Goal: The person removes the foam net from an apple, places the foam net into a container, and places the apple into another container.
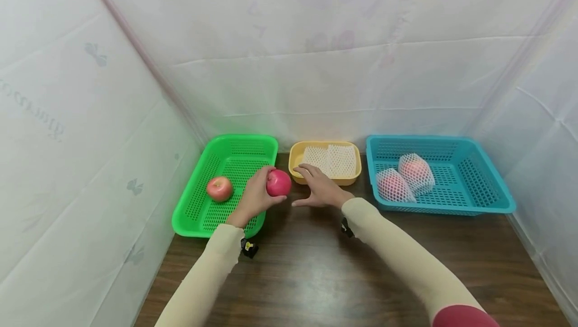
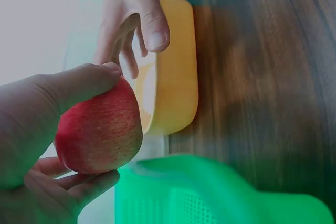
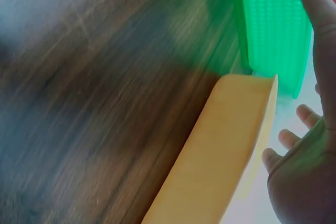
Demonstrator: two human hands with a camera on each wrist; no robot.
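My left hand [image 1: 259,194] grips a red apple [image 1: 278,183] between thumb and fingers, above the right rim of the green basket [image 1: 182,214]. In the left wrist view the apple [image 2: 102,129] shows a streaked, paler side. Facing it, my right hand [image 1: 321,189] has thumb and fingers spread apart with nothing between them, a short way right of the apple. It hovers by the front of the small yellow basket [image 1: 347,181], where white foam net sleeves [image 1: 341,160] lie. Another apple [image 1: 220,188] rests inside the green basket.
A blue basket [image 1: 474,179] stands at the right with two apples in white foam nets, a left one [image 1: 393,186] and a right one [image 1: 416,172]. The baskets stand along a white curtain [image 1: 289,86] at the back of the brown wooden table [image 1: 307,277].
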